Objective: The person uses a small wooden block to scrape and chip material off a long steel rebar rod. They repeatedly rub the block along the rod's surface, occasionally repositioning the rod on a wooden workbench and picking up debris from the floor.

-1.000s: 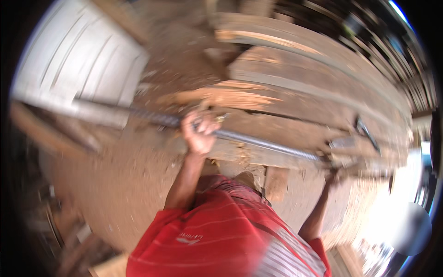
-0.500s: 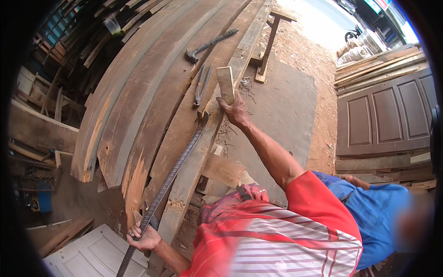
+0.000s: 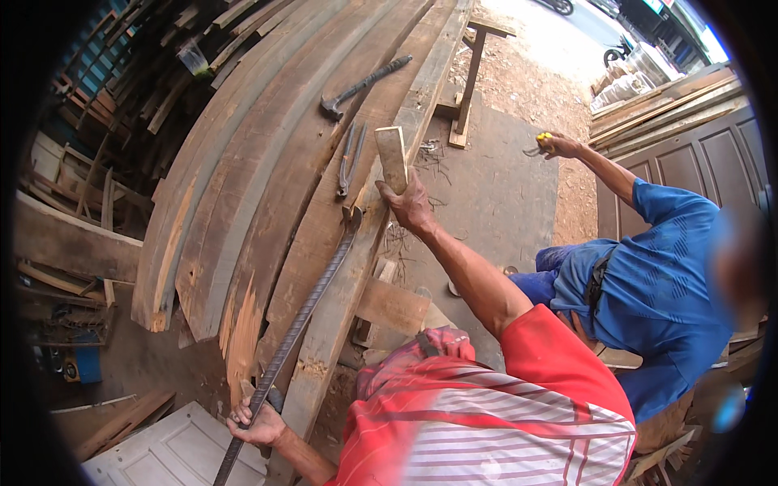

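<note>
My left hand (image 3: 258, 424), at the lower left, is closed around a long ribbed steel pry bar (image 3: 293, 330). The bar lies slantwise along the old timber, and its flattened tip rests on the plank's edge. My right hand (image 3: 411, 204) grips a short wood block (image 3: 392, 155), held upright beside that tip. Just beyond the tip lie pincers (image 3: 351, 159) with dark jaws and long handles. A claw hammer (image 3: 365, 87) with a black handle rests farther up the planks. Neither of these tools is touched by my hands.
Long weathered planks (image 3: 243, 174) fill the left and middle. A co-worker in a blue shirt (image 3: 648, 267) stands at the right, with a small yellow object (image 3: 545, 142) in one hand. A wooden trestle (image 3: 470, 85) stands beyond; a white panelled door (image 3: 174, 449) lies lower left.
The co-worker at the right has come farther into view and now stretches an arm out with the yellow object. My hands keep their grips and have barely moved.
</note>
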Motion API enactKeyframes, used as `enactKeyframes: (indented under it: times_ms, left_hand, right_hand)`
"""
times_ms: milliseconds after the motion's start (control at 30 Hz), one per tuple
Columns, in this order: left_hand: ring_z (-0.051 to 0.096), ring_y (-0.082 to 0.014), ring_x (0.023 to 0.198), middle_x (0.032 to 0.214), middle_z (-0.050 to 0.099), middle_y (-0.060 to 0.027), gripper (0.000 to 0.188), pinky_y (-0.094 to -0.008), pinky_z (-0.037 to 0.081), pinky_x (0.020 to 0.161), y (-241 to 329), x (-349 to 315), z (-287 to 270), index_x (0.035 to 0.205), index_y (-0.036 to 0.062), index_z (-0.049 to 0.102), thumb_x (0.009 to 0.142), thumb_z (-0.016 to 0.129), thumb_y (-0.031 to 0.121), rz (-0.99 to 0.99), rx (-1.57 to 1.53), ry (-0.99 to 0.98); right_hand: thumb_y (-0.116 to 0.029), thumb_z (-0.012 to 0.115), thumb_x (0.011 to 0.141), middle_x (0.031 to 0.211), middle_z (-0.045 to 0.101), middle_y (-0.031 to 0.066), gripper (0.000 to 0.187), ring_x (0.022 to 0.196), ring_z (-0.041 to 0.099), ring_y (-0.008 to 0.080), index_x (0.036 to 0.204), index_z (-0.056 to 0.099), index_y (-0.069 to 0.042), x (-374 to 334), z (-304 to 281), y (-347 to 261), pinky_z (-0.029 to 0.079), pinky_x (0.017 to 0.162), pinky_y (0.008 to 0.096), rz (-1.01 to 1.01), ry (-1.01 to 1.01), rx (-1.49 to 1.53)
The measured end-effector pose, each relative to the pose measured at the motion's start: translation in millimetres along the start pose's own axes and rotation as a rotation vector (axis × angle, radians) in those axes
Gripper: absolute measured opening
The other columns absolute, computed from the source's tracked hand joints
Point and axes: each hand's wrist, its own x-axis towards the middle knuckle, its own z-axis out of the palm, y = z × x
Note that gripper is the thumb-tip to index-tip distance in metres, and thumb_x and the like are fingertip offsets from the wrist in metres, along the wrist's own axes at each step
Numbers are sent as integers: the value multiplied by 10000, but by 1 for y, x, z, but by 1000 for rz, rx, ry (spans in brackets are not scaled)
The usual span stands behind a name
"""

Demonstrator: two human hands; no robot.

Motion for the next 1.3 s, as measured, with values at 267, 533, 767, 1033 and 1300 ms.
enactKeyframes:
  times_ms: [267,533,767,1033,1300]
  left_hand:
    - [381,-95,638,644,341,51,327,-282,435,756,0,3,-5,690,172,374,957,559,206,-11,-25,57]
    - [359,-96,624,635,300,50,354,-268,410,715,-5,7,3,696,181,336,970,557,226,16,-8,140]
    - [377,-95,621,631,325,48,374,-269,412,711,-7,7,1,678,178,329,977,549,224,-2,-24,129]
    - [362,-96,614,621,311,51,388,-276,411,716,-6,10,1,669,182,317,985,537,230,29,24,97]
    - [395,-102,617,623,347,43,361,-294,460,747,-5,14,-7,663,166,362,967,553,206,-20,-26,38]
  right_hand:
    - [-324,747,854,1002,673,273,525,949,679,386,1165,521,33,0,0,2,527,833,440,-10,-10,-20]
    - [-344,746,853,1007,678,263,544,948,683,372,1174,520,32,-1,-2,0,530,832,436,11,-18,-23]
    - [-362,748,848,1000,689,251,562,930,693,363,1198,519,13,2,3,10,537,824,432,41,-4,-6]
    - [-359,758,842,986,697,232,562,907,700,330,1197,527,10,2,4,9,543,811,415,27,2,-25]
    - [-315,775,838,954,697,204,517,872,693,281,1163,545,15,5,8,17,544,787,398,-9,14,44]
